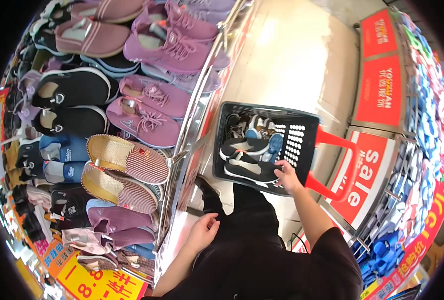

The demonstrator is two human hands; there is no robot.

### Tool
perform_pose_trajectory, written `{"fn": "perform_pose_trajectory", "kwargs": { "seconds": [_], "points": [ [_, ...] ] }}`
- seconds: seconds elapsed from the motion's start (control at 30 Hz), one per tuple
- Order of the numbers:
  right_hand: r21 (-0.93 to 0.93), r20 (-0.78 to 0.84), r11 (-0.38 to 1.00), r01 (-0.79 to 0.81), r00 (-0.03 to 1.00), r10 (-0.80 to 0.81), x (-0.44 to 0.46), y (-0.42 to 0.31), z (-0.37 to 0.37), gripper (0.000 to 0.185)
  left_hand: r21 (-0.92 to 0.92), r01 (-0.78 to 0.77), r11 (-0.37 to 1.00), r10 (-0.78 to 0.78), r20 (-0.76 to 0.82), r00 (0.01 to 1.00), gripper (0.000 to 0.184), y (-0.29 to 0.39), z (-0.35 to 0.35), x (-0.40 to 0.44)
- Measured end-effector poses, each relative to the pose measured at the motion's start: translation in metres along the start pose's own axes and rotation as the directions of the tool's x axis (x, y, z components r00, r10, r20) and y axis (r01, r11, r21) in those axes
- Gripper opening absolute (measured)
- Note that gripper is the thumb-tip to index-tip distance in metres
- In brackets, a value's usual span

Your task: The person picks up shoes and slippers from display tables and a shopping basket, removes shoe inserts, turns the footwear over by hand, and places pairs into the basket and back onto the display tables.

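A black basket (pixel 307 131) with a red handle (pixel 339 187) stands on the floor ahead of me. Inside lie several shoes, among them a black slip-on with a white sole (pixel 249 168) at the near side. My right hand (pixel 287 177) reaches over the basket's near right corner, its fingers curled at the toe of that shoe; whether they grip it is hard to tell. Low and to the left, my left hand (pixel 205 231) hangs beside my dark trousers, fingers loosely bent and apart, with nothing in it.
On the left, a metal-edged rack holds rows of shoes, including purple sneakers (pixel 172 42) and striped slip-ons (pixel 149 165). A yellow price sign (pixel 99 280) is below. Red sale signs (pixel 377 90) and a rack of blue and white slippers (pixel 424 120) line the right.
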State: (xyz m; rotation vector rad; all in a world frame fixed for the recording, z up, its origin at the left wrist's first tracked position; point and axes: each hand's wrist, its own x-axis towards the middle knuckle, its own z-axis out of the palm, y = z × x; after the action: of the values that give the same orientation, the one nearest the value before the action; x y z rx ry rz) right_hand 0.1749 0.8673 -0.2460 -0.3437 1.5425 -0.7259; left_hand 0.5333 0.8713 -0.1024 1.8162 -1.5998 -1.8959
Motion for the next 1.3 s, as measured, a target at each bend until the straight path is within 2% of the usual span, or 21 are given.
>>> {"fn": "perform_pose_trajectory", "kwargs": {
  "seconds": [0.07,0.13,0.17,0.2,0.27,0.3,0.33,0.4,0.5,0.53,0.6,0.67,0.7,0.77,0.8,0.87,0.93,1.03,1.13,1.27,1.3],
  "points": [
    [0.190,-0.014,0.975,0.113,0.994,-0.113,-0.051,-0.015,0.009,0.024,-0.020,0.004,1.000,-0.002,0.087,0.996,0.037,0.022,0.001,0.007],
    [0.245,0.062,0.941,0.235,0.964,-0.257,-0.089,-0.019,0.025,0.023,-0.021,-0.136,0.991,0.136,0.035,0.990,0.058,0.043,0.007,0.008],
    [0.302,0.106,0.930,0.209,0.962,-0.251,-0.112,-0.033,0.042,0.025,-0.036,-0.188,0.982,0.189,0.053,0.980,0.072,0.053,0.005,0.008],
    [0.357,0.156,0.917,0.178,0.957,-0.246,-0.133,-0.046,0.062,0.026,-0.084,-0.283,0.955,0.282,-0.024,0.959,0.066,0.070,0.005,0.006],
    [0.573,0.353,0.803,0.166,0.834,-0.424,-0.155,-0.050,0.097,0.029,-0.096,-0.504,0.858,0.494,-0.112,0.862,0.056,0.072,0.001,0.001],
    [0.588,0.390,0.790,0.173,0.795,-0.465,-0.164,-0.062,0.115,0.029,-0.324,-0.427,0.844,0.389,-0.176,0.904,0.047,0.089,-0.006,-0.014],
    [0.603,0.426,0.777,0.181,0.750,-0.506,-0.174,-0.075,0.131,0.030,-0.245,-0.562,0.790,0.515,-0.232,0.825,0.059,0.080,-0.014,-0.019],
    [0.562,0.466,0.794,0.231,0.705,-0.535,-0.182,-0.109,0.146,0.030,-0.653,-0.523,0.547,0.378,-0.364,0.851,0.066,0.115,-0.035,-0.039],
    [0.402,0.565,0.757,0.515,0.511,-0.647,-0.168,-0.145,0.143,0.032,-0.704,-0.614,0.358,0.423,-0.464,0.778,0.080,0.146,-0.077,-0.068],
    [0.400,0.544,0.782,0.477,0.563,-0.622,-0.144,-0.145,0.142,0.038,-0.711,-0.623,0.326,0.462,-0.456,0.761,0.081,0.145,-0.094,-0.077],
    [0.418,0.415,0.676,0.607,0.534,-0.737,-0.143,-0.178,0.158,0.048,-0.667,-0.660,0.345,0.508,-0.459,0.729,0.081,0.160,-0.118,-0.105],
    [0.525,0.437,0.643,0.558,0.471,-0.766,-0.148,-0.205,0.181,0.069,-0.685,-0.652,0.326,0.547,-0.426,0.721,0.077,0.160,-0.132,-0.128],
    [0.548,0.512,0.698,0.460,0.475,-0.715,-0.160,-0.216,0.192,0.086,-0.676,-0.668,0.313,0.541,-0.451,0.710,0.077,0.157,-0.136,-0.136],
    [0.602,0.660,0.764,0.232,0.394,-0.640,-0.172,-0.218,0.217,0.092,-0.793,-0.521,0.315,0.521,-0.314,0.793,0.072,0.146,-0.140,-0.153],
    [0.580,0.736,0.803,0.134,0.336,-0.588,-0.185,-0.220,0.226,0.094,-0.787,-0.530,0.317,0.519,-0.324,0.791,0.072,0.141,-0.140,-0.156],
    [0.480,0.804,0.869,0.118,0.337,-0.490,-0.212,-0.226,0.237,0.094,-0.828,-0.511,0.230,0.509,-0.345,0.789,0.070,0.127,-0.145,-0.162],
    [0.502,0.774,0.838,0.214,0.322,-0.545,-0.226,-0.232,0.248,0.089,-0.844,-0.516,0.144,0.486,-0.394,0.781,0.067,0.113,-0.151,-0.165],
    [0.464,0.749,0.848,0.256,0.398,-0.529,-0.228,-0.231,0.261,0.071,-0.841,-0.518,0.155,0.423,-0.418,0.804,0.060,0.086,-0.154,-0.169],
    [0.400,0.743,0.862,0.310,0.441,-0.503,-0.229,-0.223,0.278,0.069,-0.682,-0.685,0.257,0.285,-0.624,0.728,0.052,0.088,-0.146,-0.177],
    [0.341,0.773,0.920,0.195,0.499,-0.392,-0.225,-0.216,0.296,0.070,-0.783,-0.583,0.215,0.127,-0.570,0.812,0.046,0.064,-0.148,-0.178],
    [0.357,0.793,0.918,0.173,0.463,-0.396,-0.222,-0.214,0.301,0.073,-0.789,-0.580,0.205,0.091,-0.574,0.814,0.047,0.060,-0.148,-0.177]
  ]
}}
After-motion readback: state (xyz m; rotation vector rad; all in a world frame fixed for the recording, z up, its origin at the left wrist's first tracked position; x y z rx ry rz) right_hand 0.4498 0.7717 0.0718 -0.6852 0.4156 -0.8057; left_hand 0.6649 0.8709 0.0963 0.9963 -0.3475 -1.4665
